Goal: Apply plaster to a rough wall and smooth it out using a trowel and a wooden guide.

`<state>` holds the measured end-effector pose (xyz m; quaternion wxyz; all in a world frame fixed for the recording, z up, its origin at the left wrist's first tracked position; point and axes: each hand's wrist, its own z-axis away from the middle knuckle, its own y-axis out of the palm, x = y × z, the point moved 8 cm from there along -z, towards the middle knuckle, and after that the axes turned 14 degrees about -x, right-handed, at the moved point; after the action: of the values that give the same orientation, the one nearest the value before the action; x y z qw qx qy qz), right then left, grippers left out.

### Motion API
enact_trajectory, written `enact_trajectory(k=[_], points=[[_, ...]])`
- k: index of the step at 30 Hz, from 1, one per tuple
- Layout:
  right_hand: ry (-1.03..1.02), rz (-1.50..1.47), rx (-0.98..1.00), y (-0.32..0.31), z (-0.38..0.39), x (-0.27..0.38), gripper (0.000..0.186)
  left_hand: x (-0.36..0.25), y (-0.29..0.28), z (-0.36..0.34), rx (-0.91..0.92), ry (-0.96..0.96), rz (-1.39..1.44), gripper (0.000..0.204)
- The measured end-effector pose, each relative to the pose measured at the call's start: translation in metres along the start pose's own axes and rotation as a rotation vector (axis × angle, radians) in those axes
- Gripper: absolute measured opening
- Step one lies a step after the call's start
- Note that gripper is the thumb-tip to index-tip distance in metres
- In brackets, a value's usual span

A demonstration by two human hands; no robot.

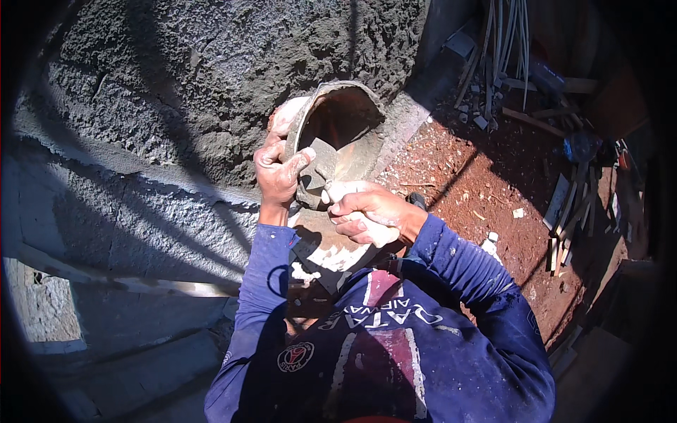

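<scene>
My left hand (pixel 277 173) is closed on the left rim of a mortar-caked bucket (pixel 367 149), its thumb lying over the edge. The bucket is tilted, so its dark mouth shows, with a little wet grey residue along the inside. My right hand (pixel 368 213) is wrapped round the handle of a trowel (pixel 324 159). The trowel's grey blade reaches into the near side of the bucket's mouth. Part of the blade and most of the handle are hidden by shadow and my fingers.
A wall with rough wet mortar (pixel 211 70) rises beyond and left of the bucket, above a paler ledge (pixel 134 204). Reddish soil (pixel 458 176) with rubble lies to the right. Wood scraps (pixel 575 211), thin pale strips (pixel 511 35) and a plastic bottle (pixel 491 243) are there.
</scene>
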<state>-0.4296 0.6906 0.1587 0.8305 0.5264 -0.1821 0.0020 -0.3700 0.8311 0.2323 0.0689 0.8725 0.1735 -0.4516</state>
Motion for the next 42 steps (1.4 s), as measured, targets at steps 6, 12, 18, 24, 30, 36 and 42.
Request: enact_trajectory(k=[6, 12, 18, 24, 30, 36, 42], points=[[-0.128, -0.349, 0.165, -0.049, 0.025, 0.076, 0.033, 0.135, -0.020, 0.005, -0.537, -0.456, 0.214, 0.038], [-0.813, -0.082, -0.059, -0.079, 0.120, 0.245, 0.052, 0.207, -0.060, 0.073, -0.879, -0.862, 0.232, 0.039], [-1.807, 0.079, -0.879, -0.147, 0.130, 0.418, 0.028, 0.200, -0.083, 0.189, -1.179, -1.100, -0.068, 0.026], [-1.054, 1.205, -0.967, -0.206, -0.130, 0.424, 0.035, 0.198, -0.057, 0.212, -1.109, -1.304, -0.573, 0.030], [-0.923, 1.373, -0.059, -0.113, -0.033, 0.112, 0.056, 0.294, -0.060, 0.261, -0.630, -1.540, -0.452, 0.032], [-0.386, 1.436, -1.256, -0.348, 0.159, 0.090, 0.032, 0.364, 0.068, 0.236, -0.281, -1.640, -0.520, 0.032], [-0.208, 0.968, -2.133, -0.355, 0.414, -0.038, 0.039, 0.344, 0.291, 0.290, 0.167, -1.472, -0.155, 0.036]])
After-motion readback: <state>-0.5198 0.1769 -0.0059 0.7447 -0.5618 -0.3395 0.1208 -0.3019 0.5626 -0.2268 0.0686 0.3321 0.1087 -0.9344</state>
